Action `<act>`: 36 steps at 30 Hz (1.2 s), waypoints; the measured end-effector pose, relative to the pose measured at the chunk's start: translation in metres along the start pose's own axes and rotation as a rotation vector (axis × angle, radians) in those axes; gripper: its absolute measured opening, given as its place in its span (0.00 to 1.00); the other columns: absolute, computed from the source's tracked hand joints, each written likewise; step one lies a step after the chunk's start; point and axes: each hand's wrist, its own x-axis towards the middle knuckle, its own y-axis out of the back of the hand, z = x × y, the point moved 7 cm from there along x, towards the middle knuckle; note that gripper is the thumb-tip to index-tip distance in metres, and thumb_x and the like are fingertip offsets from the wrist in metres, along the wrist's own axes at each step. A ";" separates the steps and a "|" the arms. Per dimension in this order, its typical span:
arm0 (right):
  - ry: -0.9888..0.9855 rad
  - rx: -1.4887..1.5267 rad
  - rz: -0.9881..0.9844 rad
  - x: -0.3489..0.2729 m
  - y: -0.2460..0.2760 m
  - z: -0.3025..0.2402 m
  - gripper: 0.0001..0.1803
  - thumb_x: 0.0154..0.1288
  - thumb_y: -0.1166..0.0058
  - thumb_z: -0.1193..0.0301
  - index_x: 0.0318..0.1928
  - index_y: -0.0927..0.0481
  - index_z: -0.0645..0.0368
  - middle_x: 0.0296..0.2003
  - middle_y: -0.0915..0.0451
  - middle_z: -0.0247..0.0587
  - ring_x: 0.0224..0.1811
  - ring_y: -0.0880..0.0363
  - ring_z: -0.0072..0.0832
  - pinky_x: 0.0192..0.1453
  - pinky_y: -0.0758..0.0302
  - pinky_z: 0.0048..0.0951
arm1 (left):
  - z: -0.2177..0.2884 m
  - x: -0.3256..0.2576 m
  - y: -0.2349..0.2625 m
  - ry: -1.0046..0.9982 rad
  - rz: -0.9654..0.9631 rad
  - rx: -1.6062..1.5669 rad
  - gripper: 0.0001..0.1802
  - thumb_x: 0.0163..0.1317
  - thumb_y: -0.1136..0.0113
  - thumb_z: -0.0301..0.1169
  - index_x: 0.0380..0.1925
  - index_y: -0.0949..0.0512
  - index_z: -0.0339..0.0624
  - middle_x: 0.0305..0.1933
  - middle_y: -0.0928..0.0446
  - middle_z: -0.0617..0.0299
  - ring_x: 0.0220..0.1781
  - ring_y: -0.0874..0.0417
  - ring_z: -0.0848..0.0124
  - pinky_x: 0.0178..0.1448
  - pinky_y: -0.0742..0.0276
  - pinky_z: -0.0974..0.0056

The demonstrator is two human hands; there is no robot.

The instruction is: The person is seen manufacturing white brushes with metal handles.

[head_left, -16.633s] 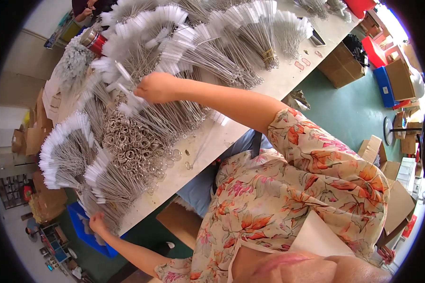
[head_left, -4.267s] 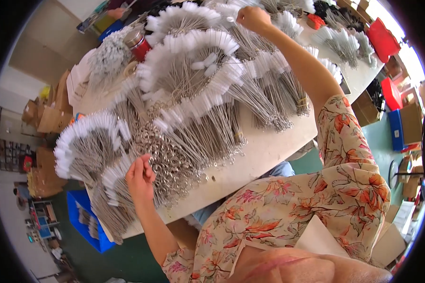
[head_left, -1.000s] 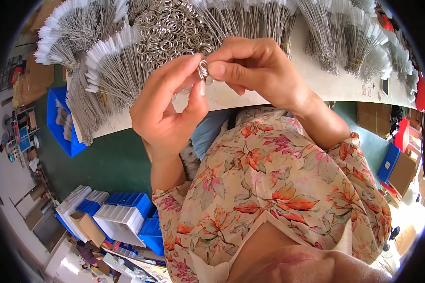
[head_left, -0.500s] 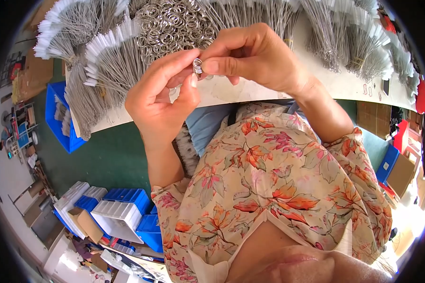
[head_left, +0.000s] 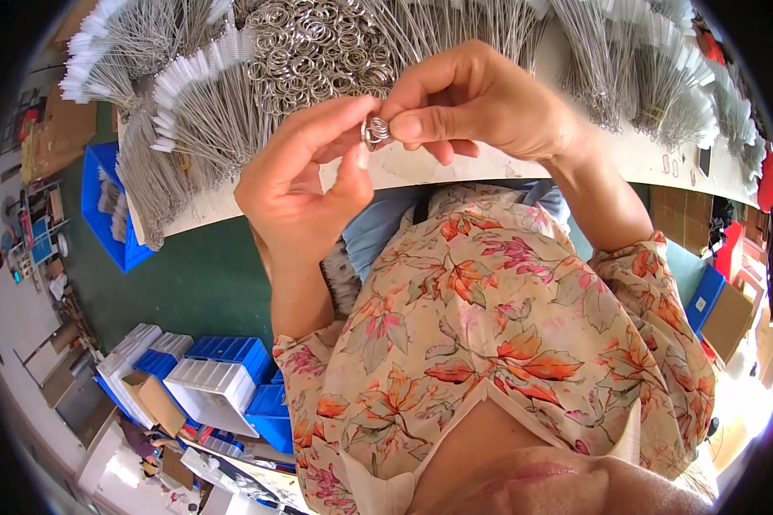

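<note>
A small cluster of shiny metal rings (head_left: 375, 130) is held in the air just over the near edge of the table, between my two hands. My left hand (head_left: 301, 176) grips the cluster's left side with thumb and forefinger, its other fingers curled behind. From the right, my right hand (head_left: 485, 107) pinches the rings between thumb and forefinger. How many rings are in the fingers cannot be made out. Just beyond my hands lies a heap of loose metal rings (head_left: 318, 56) on the white table (head_left: 404, 167).
Bundles of thin wire brushes with white bristle ends (head_left: 202, 103) lie left of the heap. More brush bundles (head_left: 661, 94) cover the right side. A blue bin (head_left: 103, 206) stands below the table's left end. Stacked white and blue crates (head_left: 210, 390) stand at lower left.
Both hands have shifted slightly to the right with the rings. The rings now sit turned and a little more fanned out between the fingertips.
</note>
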 end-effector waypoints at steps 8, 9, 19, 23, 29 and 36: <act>0.190 -0.095 0.202 -0.006 0.003 0.004 0.06 0.61 0.43 0.69 0.35 0.18 0.58 0.24 0.22 0.28 0.24 0.28 0.13 0.25 0.32 0.16 | -0.007 -0.004 0.000 0.051 0.023 0.004 0.17 0.50 0.44 0.11 0.43 0.24 0.27 0.44 0.23 0.50 0.40 0.19 0.71 0.45 0.21 0.70; 0.189 -0.096 0.204 -0.006 0.004 0.002 0.06 0.61 0.43 0.69 0.35 0.18 0.58 0.24 0.22 0.28 0.24 0.28 0.13 0.25 0.32 0.16 | -0.005 -0.002 -0.001 0.024 0.027 0.036 0.17 0.50 0.44 0.11 0.43 0.24 0.27 0.44 0.23 0.50 0.40 0.20 0.71 0.46 0.21 0.70; 0.103 -0.164 0.084 0.003 0.010 -0.002 0.07 0.59 0.41 0.69 0.33 0.19 0.61 0.22 0.22 0.29 0.21 0.28 0.12 0.23 0.33 0.14 | -0.009 0.004 -0.003 -0.029 -0.014 0.048 0.17 0.48 0.43 0.11 0.42 0.23 0.28 0.44 0.23 0.50 0.40 0.19 0.71 0.45 0.21 0.70; -0.079 -0.171 -0.059 0.003 0.010 -0.007 0.07 0.57 0.39 0.70 0.32 0.19 0.62 0.21 0.24 0.30 0.19 0.28 0.12 0.20 0.35 0.13 | -0.008 0.003 -0.008 -0.091 -0.020 0.060 0.18 0.47 0.42 0.12 0.42 0.23 0.28 0.43 0.22 0.50 0.38 0.19 0.71 0.42 0.21 0.71; -0.037 -0.165 -0.096 0.002 0.008 -0.001 0.06 0.59 0.42 0.72 0.31 0.19 0.62 0.22 0.22 0.30 0.21 0.27 0.14 0.24 0.31 0.17 | -0.003 0.000 -0.007 -0.157 -0.015 0.157 0.17 0.47 0.43 0.12 0.41 0.23 0.28 0.42 0.22 0.49 0.38 0.18 0.70 0.41 0.21 0.71; 0.300 -0.223 0.188 -0.010 -0.002 -0.004 0.05 0.62 0.47 0.72 0.36 0.20 0.60 0.23 0.22 0.32 0.22 0.28 0.13 0.23 0.32 0.18 | -0.017 0.001 -0.001 0.090 0.017 -0.183 0.17 0.52 0.47 0.10 0.44 0.25 0.27 0.44 0.23 0.48 0.44 0.19 0.66 0.48 0.22 0.67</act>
